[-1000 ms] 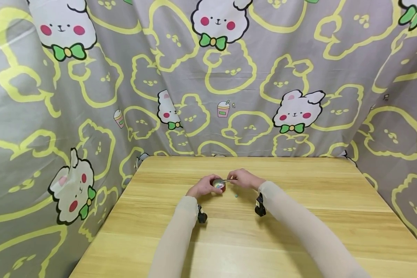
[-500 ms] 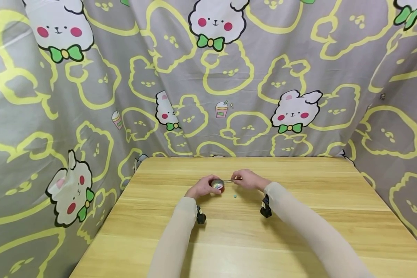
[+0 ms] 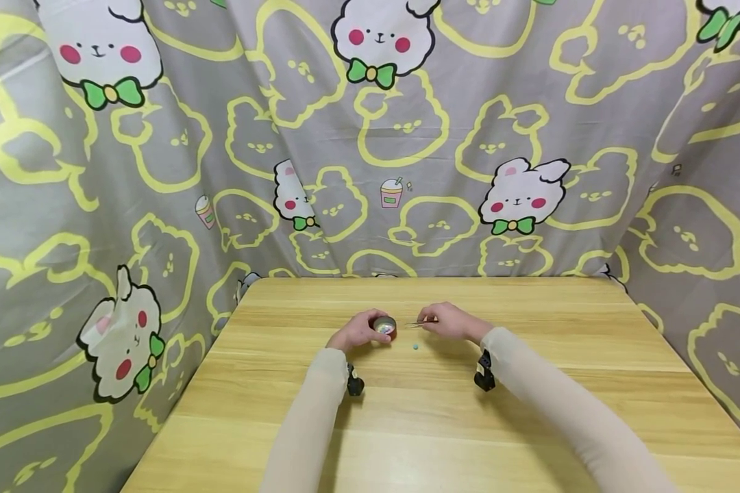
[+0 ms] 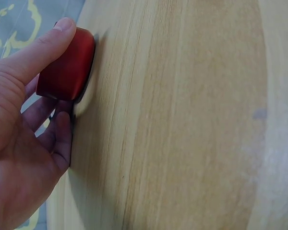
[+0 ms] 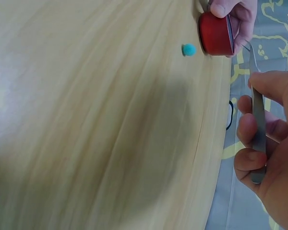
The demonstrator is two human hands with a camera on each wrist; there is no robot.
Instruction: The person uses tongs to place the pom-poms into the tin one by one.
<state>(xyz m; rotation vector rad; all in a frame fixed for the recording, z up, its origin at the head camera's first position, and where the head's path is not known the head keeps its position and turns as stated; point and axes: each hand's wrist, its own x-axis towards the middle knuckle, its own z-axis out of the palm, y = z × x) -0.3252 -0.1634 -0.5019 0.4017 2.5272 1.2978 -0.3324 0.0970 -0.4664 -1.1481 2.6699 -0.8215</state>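
Observation:
My left hand grips a small round red tin that stands on the wooden table, thumb on the near side and fingers behind. From the head view the tin is open at the top, with small multicoloured bits inside. Slim metal tweezers with curved tips are held in my right hand, pinched by the thumb and fingers, to the right of the tin. Their tips point left toward the tin, a short gap away in the head view. A little teal ball lies on the table just in front of the tin.
The light wooden table reaches back to a grey curtain with yellow outlines and cartoon bears, which also hangs at both sides. A black wrist camera sits under the right wrist, another under the left.
My right hand has moved to the right with the tweezers, and their tips have come away from over the tin. My left hand keeps its grip on the tin; the teal ball stays put.

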